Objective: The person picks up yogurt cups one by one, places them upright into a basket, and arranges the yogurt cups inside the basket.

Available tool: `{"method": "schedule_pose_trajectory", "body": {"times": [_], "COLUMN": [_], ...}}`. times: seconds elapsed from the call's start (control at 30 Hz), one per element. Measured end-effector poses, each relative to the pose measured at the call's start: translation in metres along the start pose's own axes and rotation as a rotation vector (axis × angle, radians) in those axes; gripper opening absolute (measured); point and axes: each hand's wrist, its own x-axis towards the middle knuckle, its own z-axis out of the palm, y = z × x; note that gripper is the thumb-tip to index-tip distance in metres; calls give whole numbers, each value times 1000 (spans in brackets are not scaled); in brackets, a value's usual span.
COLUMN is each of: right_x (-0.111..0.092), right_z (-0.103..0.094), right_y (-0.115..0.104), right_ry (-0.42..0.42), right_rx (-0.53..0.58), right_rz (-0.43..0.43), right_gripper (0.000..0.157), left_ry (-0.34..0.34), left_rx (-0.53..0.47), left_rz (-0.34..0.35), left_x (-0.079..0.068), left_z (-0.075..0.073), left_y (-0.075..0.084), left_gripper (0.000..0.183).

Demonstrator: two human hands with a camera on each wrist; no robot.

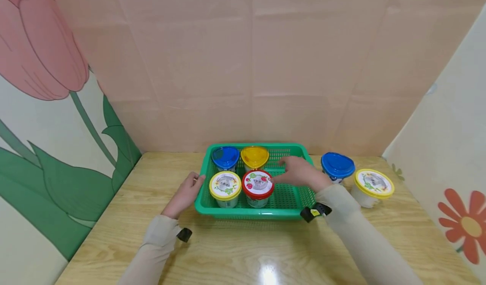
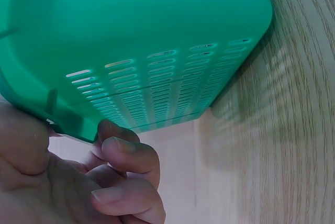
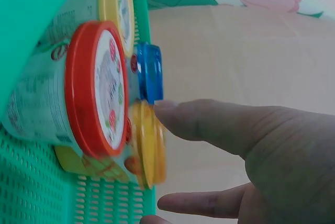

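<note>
A green plastic basket (image 1: 250, 212) stands on the table, its left rim pinched by my left hand (image 1: 187, 194). The left wrist view shows the thumb and curled fingers (image 2: 131, 169) at that rim. Four-sided and slotted, it holds several tubs on its left side: a red-lidded tub (image 1: 258, 184) and a yellow-lidded tub (image 1: 225, 187) in front, a blue-lidded tub (image 1: 225, 157) and an amber-lidded tub (image 1: 255, 157) behind. Over the basket's right part, my right hand (image 1: 301, 173) has its fingers extended and holds nothing. Its thumb is close to the red lid; contact is unclear.
Right of the basket, another blue-lidded tub (image 1: 337, 165) and a white tub with a yellow lid (image 1: 373, 184) stand on the wooden table (image 1: 220, 251), beside my right forearm. A pinkish wall covering (image 1: 265, 78) rises right behind the basket.
</note>
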Motion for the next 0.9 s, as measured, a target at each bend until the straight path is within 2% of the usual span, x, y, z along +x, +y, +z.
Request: {"method": "schedule_pose_trajectory", "body": {"times": [0.27, 0.63, 0.8, 0.9], "right_x": [-17, -38, -43, -45], "right_z": [-15, -25, -26, -26], "right_y": [24, 52, 72, 85], "right_ry": [66, 226, 325, 354], "right_rx": [44, 36, 8, 7], "right_rz": [41, 76, 83, 110], "right_gripper": [75, 70, 65, 68], "left_ry": [-14, -14, -13, -14], "left_rx": [-10, 0, -3, -1], "left_rz": [-7, -12, -18, -20], "left_x": [0, 1, 0, 0], "left_z": [-1, -1, 0, -1], "left_y": [1, 0, 1, 2], "left_gripper": [36, 37, 36, 36]}}
